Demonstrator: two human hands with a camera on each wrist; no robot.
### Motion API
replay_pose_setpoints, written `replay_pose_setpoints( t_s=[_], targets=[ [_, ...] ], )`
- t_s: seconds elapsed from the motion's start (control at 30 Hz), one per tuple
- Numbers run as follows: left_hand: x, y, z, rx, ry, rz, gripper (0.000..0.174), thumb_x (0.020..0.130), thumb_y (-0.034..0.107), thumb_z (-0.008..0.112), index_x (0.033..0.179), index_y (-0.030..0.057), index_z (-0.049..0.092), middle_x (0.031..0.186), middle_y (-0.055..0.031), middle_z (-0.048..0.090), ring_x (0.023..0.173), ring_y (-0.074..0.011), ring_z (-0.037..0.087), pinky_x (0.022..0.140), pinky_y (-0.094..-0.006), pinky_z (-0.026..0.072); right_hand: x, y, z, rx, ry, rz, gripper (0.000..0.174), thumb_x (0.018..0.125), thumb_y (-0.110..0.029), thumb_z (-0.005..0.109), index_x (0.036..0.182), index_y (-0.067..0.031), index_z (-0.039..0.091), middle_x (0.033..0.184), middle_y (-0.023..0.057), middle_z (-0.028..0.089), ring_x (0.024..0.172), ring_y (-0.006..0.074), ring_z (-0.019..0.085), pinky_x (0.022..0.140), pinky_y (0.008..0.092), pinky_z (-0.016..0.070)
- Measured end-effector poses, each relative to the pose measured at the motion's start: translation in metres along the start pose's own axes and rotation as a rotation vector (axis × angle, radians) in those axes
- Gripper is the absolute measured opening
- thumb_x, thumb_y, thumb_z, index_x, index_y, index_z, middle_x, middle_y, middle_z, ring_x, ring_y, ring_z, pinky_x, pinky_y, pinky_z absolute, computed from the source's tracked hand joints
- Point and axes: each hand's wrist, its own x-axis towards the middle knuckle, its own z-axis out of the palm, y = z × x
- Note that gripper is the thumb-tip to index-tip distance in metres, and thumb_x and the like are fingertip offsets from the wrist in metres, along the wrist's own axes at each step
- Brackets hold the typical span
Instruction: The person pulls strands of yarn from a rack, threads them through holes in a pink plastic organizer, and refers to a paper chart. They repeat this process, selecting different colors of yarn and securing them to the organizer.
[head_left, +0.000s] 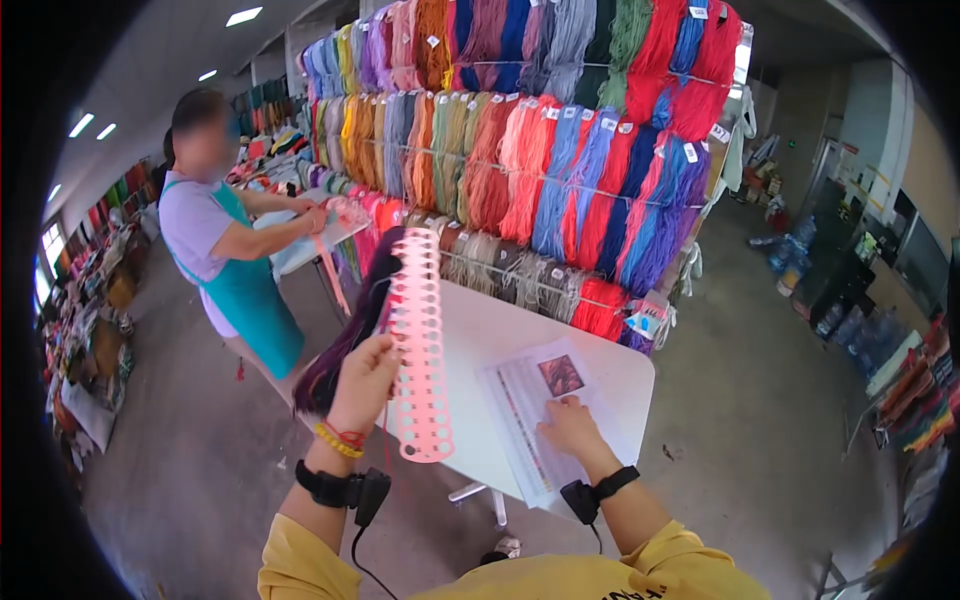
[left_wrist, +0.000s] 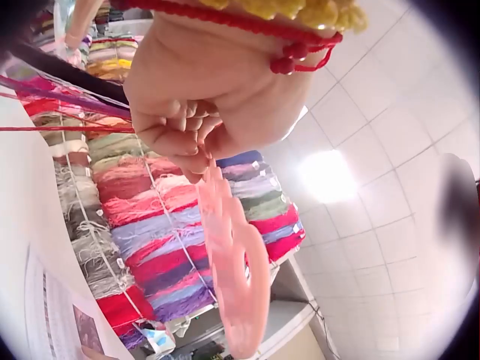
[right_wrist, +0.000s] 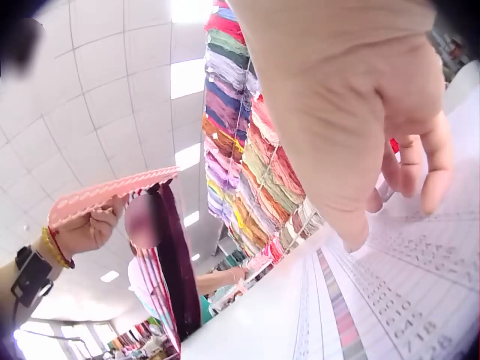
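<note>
My left hand (head_left: 366,378) pinches the edge of a long pink thread-holder board (head_left: 424,350) with rows of round holes, raised over the table's left side. Dark purple and black threads (head_left: 335,372) hang from the board, with a few red and pink strands among them in the right wrist view. My right hand (head_left: 574,428) rests with its fingertips on a printed sheet (head_left: 515,425) lying on the white table (head_left: 480,322). Rows of numbers and a strip of color swatches (right_wrist: 341,307) run down the sheet. A dark reddish picture (head_left: 562,376) is printed near its top.
Behind the table stands a tall rack hung with yarn skeins (head_left: 490,150) in many colors. At the left, a person (head_left: 225,230) in a teal apron works at another table (head_left: 290,258). Piled textiles (head_left: 95,350) line the left wall; bottles and goods (head_left: 795,255) stand at the right.
</note>
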Motion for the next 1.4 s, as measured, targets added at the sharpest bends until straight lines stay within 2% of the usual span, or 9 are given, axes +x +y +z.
replay_pose_setpoints(
  t_s=[0.27, 0.47, 0.53, 0.63, 0.73, 0.83, 0.97, 1.1, 1.4],
  targets=[
    [0.043, -0.054, 0.031, 0.077, -0.363, -0.083, 0.016, 0.088, 0.013, 0.049, 0.098, 0.0022, 0.057, 0.072, 0.0024, 0.053, 0.059, -0.0041, 0.047, 0.051, -0.0205, 0.0393, 0.016, 0.017, 0.005, 0.313, 0.212, 0.075, 0.053, 0.072, -0.027, 0.064, 0.115, 0.0008, 0.052, 0.118, 0.0239, 0.047, 0.096, 0.0320, 0.056, 0.080, 0.0373, 0.0485],
    [0.047, -0.189, 0.046, 0.359, -0.531, 0.106, 0.021, 0.083, 0.018, 0.053, 0.095, 0.0004, 0.056, 0.077, -0.0128, 0.060, 0.069, -0.0236, 0.057, 0.065, -0.0333, 0.0461, 0.005, 0.011, 0.010, 0.920, 0.322, 0.385, 0.048, 0.073, -0.015, 0.065, 0.116, 0.0007, 0.052, 0.106, 0.0190, 0.053, 0.089, 0.0230, 0.058, 0.064, 0.0313, 0.0542],
    [0.041, -0.195, 0.049, 0.535, -0.550, 0.048, 0.023, 0.082, 0.019, 0.054, 0.097, 0.0006, 0.056, 0.078, -0.0147, 0.060, 0.075, -0.0267, 0.060, 0.068, -0.0339, 0.0469, 0.002, 0.003, 0.015, 0.926, 0.378, 0.396, 0.046, 0.074, -0.013, 0.064, 0.116, 0.0014, 0.052, 0.104, 0.0181, 0.055, 0.087, 0.0226, 0.058, 0.065, 0.0311, 0.0539],
    [0.046, -0.182, 0.046, 0.400, -0.625, -0.012, 0.023, 0.083, 0.017, 0.055, 0.097, -0.0008, 0.057, 0.076, -0.0123, 0.061, 0.072, -0.0233, 0.062, 0.066, -0.0324, 0.0486, -0.002, -0.016, 0.010, 0.969, 0.328, 0.493, 0.043, 0.073, -0.019, 0.066, 0.111, -0.0010, 0.057, 0.100, 0.0139, 0.059, 0.083, 0.0223, 0.060, 0.064, 0.0299, 0.0511],
    [0.072, -0.188, 0.042, 0.148, -0.879, -0.415, 0.018, 0.085, 0.012, 0.055, 0.096, -0.0019, 0.055, 0.078, -0.0081, 0.062, 0.066, -0.0155, 0.061, 0.059, -0.0263, 0.0487, 0.002, -0.030, 0.000, 0.744, 0.376, 0.405, 0.035, 0.075, -0.019, 0.066, 0.105, -0.0020, 0.061, 0.086, 0.0099, 0.063, 0.079, 0.0174, 0.060, 0.066, 0.0270, 0.0494],
    [0.095, -0.191, 0.040, 0.104, -1.081, -0.586, 0.017, 0.085, 0.013, 0.056, 0.095, -0.0009, 0.054, 0.077, -0.0078, 0.062, 0.064, -0.0140, 0.063, 0.055, -0.0252, 0.0495, 0.025, -0.076, -0.052, 0.623, 0.459, 0.218, 0.025, 0.078, -0.016, 0.064, 0.099, -0.0015, 0.062, 0.083, 0.0071, 0.063, 0.079, 0.0108, 0.058, 0.068, 0.0244, 0.0473],
    [0.101, -0.195, 0.040, 0.107, -1.175, -0.484, 0.019, 0.084, 0.018, 0.058, 0.086, -0.0002, 0.054, 0.070, -0.0070, 0.063, 0.061, -0.0134, 0.063, 0.053, -0.0249, 0.0494, 0.092, -0.153, -0.113, 0.732, 0.597, -0.036, 0.010, 0.082, -0.009, 0.060, 0.087, -0.0001, 0.060, 0.077, 0.0004, 0.058, 0.074, 0.0053, 0.052, 0.065, 0.0216, 0.0443],
    [0.110, -0.199, 0.042, 0.193, -1.286, -0.405, 0.021, 0.085, 0.020, 0.060, 0.088, 0.0010, 0.054, 0.073, -0.0055, 0.063, 0.063, -0.0122, 0.064, 0.054, -0.0241, 0.0499, 0.187, -0.198, -0.162, 0.678, 0.730, -0.291, 0.013, 0.083, -0.012, 0.060, 0.085, 0.0003, 0.058, 0.073, 0.0003, 0.056, 0.070, 0.0053, 0.050, 0.062, 0.0223, 0.0433],
    [0.109, -0.231, 0.054, 0.184, -1.303, -0.240, 0.024, 0.081, 0.023, 0.062, 0.083, -0.0002, 0.055, 0.069, -0.0087, 0.064, 0.058, -0.0162, 0.064, 0.056, -0.0290, 0.0509, 0.369, -0.161, -0.269, 0.383, 1.201, -0.104, 0.019, 0.077, -0.020, 0.060, 0.085, -0.0031, 0.061, 0.076, 0.0128, 0.064, 0.073, 0.0254, 0.063, 0.067, 0.0348, 0.0484]
  ],
)
